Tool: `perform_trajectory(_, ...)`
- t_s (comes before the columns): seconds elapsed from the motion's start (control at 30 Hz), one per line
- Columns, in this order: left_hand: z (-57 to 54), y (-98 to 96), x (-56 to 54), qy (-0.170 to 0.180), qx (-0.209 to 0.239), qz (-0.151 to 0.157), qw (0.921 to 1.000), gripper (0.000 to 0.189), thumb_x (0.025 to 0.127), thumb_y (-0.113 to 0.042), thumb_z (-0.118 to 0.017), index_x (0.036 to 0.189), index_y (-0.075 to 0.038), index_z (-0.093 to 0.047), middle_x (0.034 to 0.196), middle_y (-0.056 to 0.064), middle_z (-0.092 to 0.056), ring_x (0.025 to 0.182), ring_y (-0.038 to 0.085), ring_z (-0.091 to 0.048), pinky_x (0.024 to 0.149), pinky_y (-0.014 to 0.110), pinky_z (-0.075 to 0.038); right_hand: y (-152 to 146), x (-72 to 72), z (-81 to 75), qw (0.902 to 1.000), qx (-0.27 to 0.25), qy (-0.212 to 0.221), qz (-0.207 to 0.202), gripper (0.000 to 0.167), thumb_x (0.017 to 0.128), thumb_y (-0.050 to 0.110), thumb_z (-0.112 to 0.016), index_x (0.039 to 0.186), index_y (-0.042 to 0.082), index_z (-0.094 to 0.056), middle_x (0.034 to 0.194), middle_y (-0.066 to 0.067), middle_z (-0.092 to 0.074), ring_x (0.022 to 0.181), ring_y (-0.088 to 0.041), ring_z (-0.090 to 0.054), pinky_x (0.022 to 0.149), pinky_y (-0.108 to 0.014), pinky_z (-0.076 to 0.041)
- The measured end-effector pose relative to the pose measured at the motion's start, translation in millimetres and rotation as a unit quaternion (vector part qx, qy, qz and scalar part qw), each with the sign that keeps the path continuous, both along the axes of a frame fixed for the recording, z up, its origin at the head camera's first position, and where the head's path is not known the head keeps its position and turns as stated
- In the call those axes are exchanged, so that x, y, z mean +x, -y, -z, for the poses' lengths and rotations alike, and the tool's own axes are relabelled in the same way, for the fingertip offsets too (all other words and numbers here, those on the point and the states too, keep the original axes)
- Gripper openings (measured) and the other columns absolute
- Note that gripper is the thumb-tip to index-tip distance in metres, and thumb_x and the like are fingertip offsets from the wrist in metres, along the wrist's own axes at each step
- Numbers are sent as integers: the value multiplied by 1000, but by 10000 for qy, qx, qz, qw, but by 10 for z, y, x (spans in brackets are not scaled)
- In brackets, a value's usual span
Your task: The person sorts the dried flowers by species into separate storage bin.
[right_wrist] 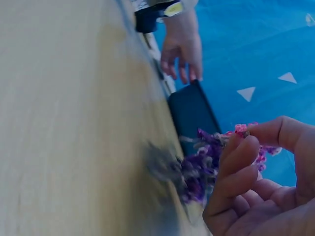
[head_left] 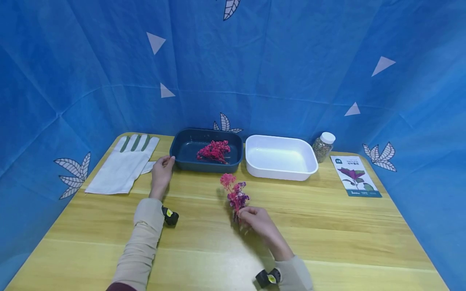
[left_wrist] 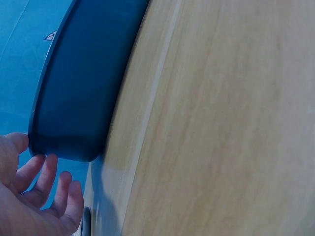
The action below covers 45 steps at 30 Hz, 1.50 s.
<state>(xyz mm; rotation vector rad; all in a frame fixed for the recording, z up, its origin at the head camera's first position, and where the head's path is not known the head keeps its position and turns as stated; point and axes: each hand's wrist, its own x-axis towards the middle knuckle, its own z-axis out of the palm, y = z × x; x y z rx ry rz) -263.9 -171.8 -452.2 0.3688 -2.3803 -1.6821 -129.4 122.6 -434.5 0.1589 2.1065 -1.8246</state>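
Pinched: pink-purple flowers (head_left: 238,197) in right hand (head_left: 259,223), over the table (head_left: 204,258) | left hand (head_left: 162,173) loose, touching dark tub (head_left: 204,166) | looks like sorting tbh | next probably needs a gentle lift tubward

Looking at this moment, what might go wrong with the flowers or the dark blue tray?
The right hand pinches the pink and purple flowers between fingertips, so a sprig might slip out. The left hand touches the corner of the dark blue tray; a tug might shift it and the crimson flowers inside.
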Motion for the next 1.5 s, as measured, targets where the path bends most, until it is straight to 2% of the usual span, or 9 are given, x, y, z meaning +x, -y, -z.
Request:
perform_trajectory(0.2, 4, 8, 0, 56, -39, 39, 10000, 48, 100, -30, -47, 133, 5, -48, 124, 25, -54, 117, 34, -50, 97, 43, -41, -65, 4, -28, 9976, -640, 134, -238, 27, 90, 7, -52, 108, -12, -58, 71, 3, -55, 61, -5, -45, 54, -15, -38)
perform_trajectory(0.3, 2, 10, 1, 75, -21, 57, 10000, 49, 100, -31, -47, 134, 5, -48, 125, 24, -54, 117, 34, -50, 97, 43, -41, -80, 19, -35, 9965, -779, 179, -257, 27, 91, 7, -50, 109, -12, -57, 74, 2, -55, 61, -5, -45, 54, -14, -38)
perform_trajectory(0.53, 13, 14, -7, 157, 7, 58, 9999, 50, 100, -33, -47, 135, 3, -48, 126, 22, -54, 117, 32, -50, 96, 42, -41, -102, 39, -34, 9948, -964, 197, -268, 9, 89, 5, -48, 88, 0, -55, 71, 3, -50, 56, -3, -43, 50, -13, -37)
perform_trajectory(0.7, 17, 12, -11, 169, -1, 56, 9998, 50, 100, -33, -47, 134, 3, -48, 125, 22, -54, 117, 32, -50, 96, 42, -41, -136, 52, -18, 9937, -1047, 263, -316, 23, 91, 3, -50, 104, -15, -54, 74, 0, -59, 54, -1, -47, 48, -11, -39)
perform_trajectory(0.8, 20, 13, -16, 162, -12, 32, 9999, 49, 100, -33, -47, 134, 3, -48, 125, 22, -54, 116, 32, -50, 96, 42, -41, -141, 59, -14, 9943, -970, 362, -241, 29, 89, 2, -52, 110, -18, -51, 73, -1, -59, 55, -2, -48, 49, -12, -41)
perform_trajectory(1.0, 16, 11, -16, 179, -47, -10, 9998, 49, 100, -33, -47, 133, 3, -49, 124, 22, -55, 116, 32, -50, 96, 42, -41, -132, 54, 2, 9972, -671, 325, -59, 23, 86, 2, -51, 104, -13, -54, 70, 2, -53, 56, -4, -47, 51, -14, -41)
perform_trajectory(1.13, 16, 12, -17, 160, -46, -11, 9999, 48, 100, -32, -47, 133, 3, -49, 124, 22, -55, 116, 32, -50, 96, 42, -41, -134, 52, 16, 9973, -672, 303, 32, 22, 87, 3, -49, 103, -12, -54, 72, 0, -55, 56, -4, -46, 50, -13, -39)
perform_trajectory(1.3, 14, 16, -16, 167, -12, 20, 9999, 49, 100, -32, -47, 134, 3, -49, 125, 22, -55, 116, 32, -50, 97, 42, -41, -144, 53, 24, 9954, -897, 341, -53, 30, 88, 1, -47, 112, -16, -50, 78, -1, -64, 55, -2, -47, 49, -13, -40)
perform_trajectory(1.5, 21, 19, -22, 191, -13, 31, 9998, 48, 100, -32, -48, 134, 2, -49, 125, 22, -54, 117, 32, -50, 98, 43, -41, -148, 45, 24, 9907, -1320, 293, -177, 18, 89, -3, -45, 106, -11, -46, 77, -2, -61, 57, -3, -51, 52, -13, -44)
